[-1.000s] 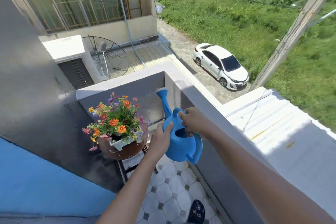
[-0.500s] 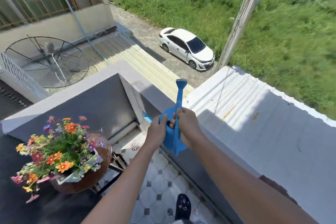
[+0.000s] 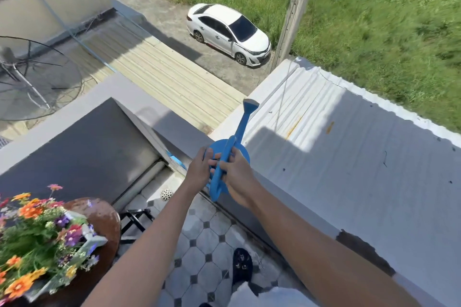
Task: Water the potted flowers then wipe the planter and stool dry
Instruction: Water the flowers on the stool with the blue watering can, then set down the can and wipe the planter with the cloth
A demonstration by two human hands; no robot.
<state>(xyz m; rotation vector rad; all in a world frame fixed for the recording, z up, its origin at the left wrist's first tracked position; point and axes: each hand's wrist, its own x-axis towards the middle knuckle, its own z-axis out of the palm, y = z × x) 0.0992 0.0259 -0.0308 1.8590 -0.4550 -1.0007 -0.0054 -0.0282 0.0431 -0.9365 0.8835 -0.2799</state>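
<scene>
A blue watering can (image 3: 240,129) sits over the top of the balcony's grey parapet wall (image 3: 179,132), its spout pointing away toward the roof beyond. My left hand (image 3: 198,169) grips its left side and my right hand (image 3: 237,174) holds its handle. The colourful potted flowers (image 3: 37,237) in a pale planter (image 3: 93,242) stand on a round brown stool (image 3: 104,217) at the lower left, well apart from the can. The stool top looks wet.
The balcony floor (image 3: 199,257) has pale tiles, with a round drain (image 3: 166,194) in the corner and my dark shoe (image 3: 242,266) on it. Past the wall lie a corrugated metal roof (image 3: 336,157), a white car (image 3: 228,32) and a pole (image 3: 294,12).
Both hands carried the watering can from beside the flowers rightward to the parapet wall, and the view swung right, leaving the flowers at the lower left.
</scene>
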